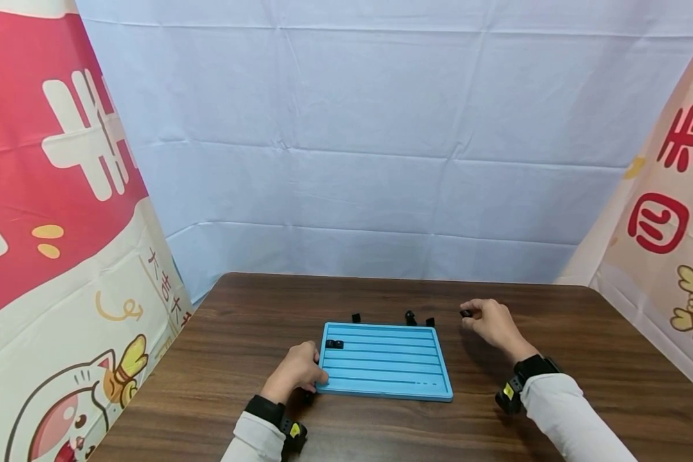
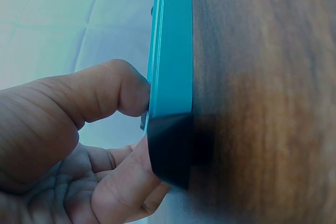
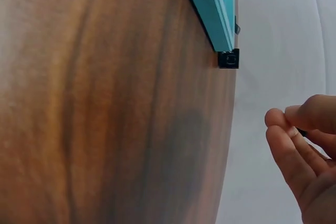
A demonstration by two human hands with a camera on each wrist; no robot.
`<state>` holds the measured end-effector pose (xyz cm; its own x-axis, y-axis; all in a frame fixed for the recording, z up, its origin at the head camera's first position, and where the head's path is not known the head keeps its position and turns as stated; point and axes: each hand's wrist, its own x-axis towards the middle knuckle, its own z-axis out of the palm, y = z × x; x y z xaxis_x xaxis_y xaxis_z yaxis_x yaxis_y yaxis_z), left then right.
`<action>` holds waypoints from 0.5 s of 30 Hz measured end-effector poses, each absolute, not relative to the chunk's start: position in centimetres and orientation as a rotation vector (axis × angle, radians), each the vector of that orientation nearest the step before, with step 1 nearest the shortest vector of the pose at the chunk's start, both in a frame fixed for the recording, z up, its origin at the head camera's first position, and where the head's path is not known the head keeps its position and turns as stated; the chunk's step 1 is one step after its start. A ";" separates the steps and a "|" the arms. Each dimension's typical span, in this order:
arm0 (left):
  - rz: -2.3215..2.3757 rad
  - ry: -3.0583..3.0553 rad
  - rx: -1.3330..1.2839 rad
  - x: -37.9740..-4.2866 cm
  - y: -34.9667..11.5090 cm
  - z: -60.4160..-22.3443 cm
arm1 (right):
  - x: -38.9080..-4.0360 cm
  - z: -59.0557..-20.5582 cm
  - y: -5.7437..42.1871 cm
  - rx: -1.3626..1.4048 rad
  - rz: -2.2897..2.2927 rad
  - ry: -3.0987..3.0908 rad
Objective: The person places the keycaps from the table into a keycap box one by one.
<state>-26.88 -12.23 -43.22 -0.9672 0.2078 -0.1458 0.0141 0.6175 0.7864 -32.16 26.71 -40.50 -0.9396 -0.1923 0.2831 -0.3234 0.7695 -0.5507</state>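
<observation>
A light-blue grooved tray (image 1: 381,374) lies flat on the table, with two small black keycap-like pieces (image 1: 334,344) in a groove near its upper left. My left hand (image 1: 297,367) grips the tray's left edge, thumb on the rim and fingers curled at the side. Beside those fingers is a dark block-like piece (image 2: 170,148), by the tray's near left corner. Right of the tray, my right hand (image 1: 493,324) pinches a small black keycap-like piece (image 1: 466,313) above the table. In the right wrist view its fingers mostly hide that piece.
Behind the tray's far edge sit a black piece (image 1: 356,317) at left, a small dark clump (image 1: 410,317) and another black piece (image 1: 430,322) near the right corner. The brown wooden table (image 1: 219,398) ends before a pale cloth backdrop (image 1: 369,192). Printed cloths hang at both sides.
</observation>
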 end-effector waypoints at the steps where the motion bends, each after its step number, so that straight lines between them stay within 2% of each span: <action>1: 1.267 2.622 0.177 -26.9 -12.2 -43.2 | -32.1 -40.6 26.7 0.397 0.925 -2.754; 15: 1.269 2.616 0.144 -26.9 -12.1 -43.1 | -31.9 -41.3 26.1 0.286 1.061 -2.741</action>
<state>-26.86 -12.14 -43.11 -0.9688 0.1869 -0.1626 -0.0119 0.6203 0.7843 -31.88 26.09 -41.31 -0.9637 -0.1110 0.2430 -0.2456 0.7257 -0.6427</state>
